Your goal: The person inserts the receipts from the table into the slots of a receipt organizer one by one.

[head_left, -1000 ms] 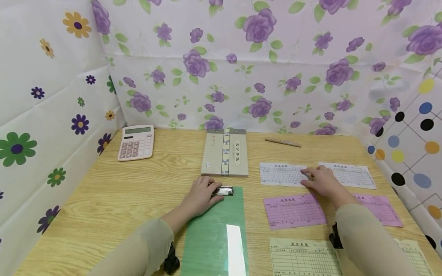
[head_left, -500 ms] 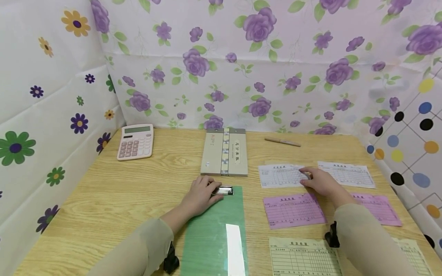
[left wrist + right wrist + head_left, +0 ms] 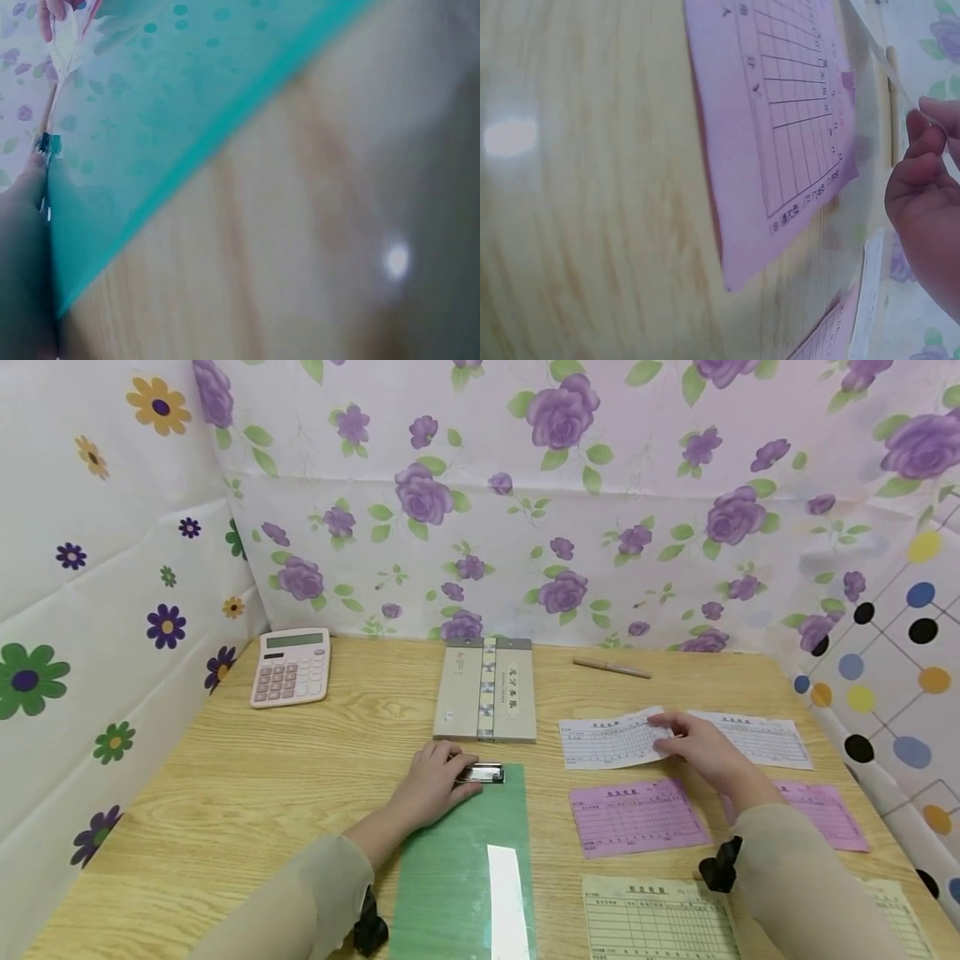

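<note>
In the head view, my left hand (image 3: 435,781) rests at the top of a green clipboard (image 3: 457,835). Its thumb and index finger lie on either side of the silver metal clip (image 3: 483,773). My right hand (image 3: 701,747) pinches the right end of a white printed receipt slip (image 3: 611,741) between thumb and fingers. That end is raised and bent, while the left end stays low by the table. The right wrist view shows the pinching fingers (image 3: 926,142) with the slip's thin edge between them. Below lies a pink receipt slip (image 3: 637,818).
A second white slip (image 3: 761,742), another pink slip (image 3: 825,818) and yellow slips (image 3: 660,914) lie on the wooden table (image 3: 300,810). Farther back are a calculator (image 3: 291,667), a ledger pad (image 3: 517,693) and a tan pen (image 3: 611,668). Patterned cloth walls surround the table.
The right hand has lifted the right end of the white slip, which lay flat before and now curves upward. My left hand stays on the clipboard.
</note>
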`<move>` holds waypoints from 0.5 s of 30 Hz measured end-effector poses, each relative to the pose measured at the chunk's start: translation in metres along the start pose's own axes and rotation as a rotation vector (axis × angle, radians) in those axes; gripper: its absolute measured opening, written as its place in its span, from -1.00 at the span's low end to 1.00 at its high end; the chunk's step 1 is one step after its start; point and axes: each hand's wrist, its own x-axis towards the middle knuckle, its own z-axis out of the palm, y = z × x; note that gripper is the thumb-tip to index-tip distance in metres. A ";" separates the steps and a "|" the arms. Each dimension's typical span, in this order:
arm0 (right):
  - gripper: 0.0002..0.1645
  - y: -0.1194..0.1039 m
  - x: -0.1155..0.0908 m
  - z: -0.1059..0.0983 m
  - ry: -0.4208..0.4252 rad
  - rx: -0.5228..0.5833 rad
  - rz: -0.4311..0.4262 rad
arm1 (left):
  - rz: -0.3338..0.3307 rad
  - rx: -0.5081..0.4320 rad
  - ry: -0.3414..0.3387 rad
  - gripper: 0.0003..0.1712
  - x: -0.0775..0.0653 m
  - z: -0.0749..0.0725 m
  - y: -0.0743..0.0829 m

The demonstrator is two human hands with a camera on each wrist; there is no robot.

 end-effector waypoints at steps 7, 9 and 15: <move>-0.41 -0.003 -0.003 0.000 0.020 0.052 -0.022 | -0.012 -0.027 -0.054 -0.50 0.007 -0.006 -0.002; -0.40 -0.003 -0.003 0.001 0.036 0.032 -0.021 | -0.004 -0.032 -0.068 -0.51 0.009 -0.007 -0.003; -0.47 -0.005 -0.003 0.001 0.085 -0.019 -0.015 | 0.082 0.010 -0.079 -0.50 0.011 -0.008 -0.009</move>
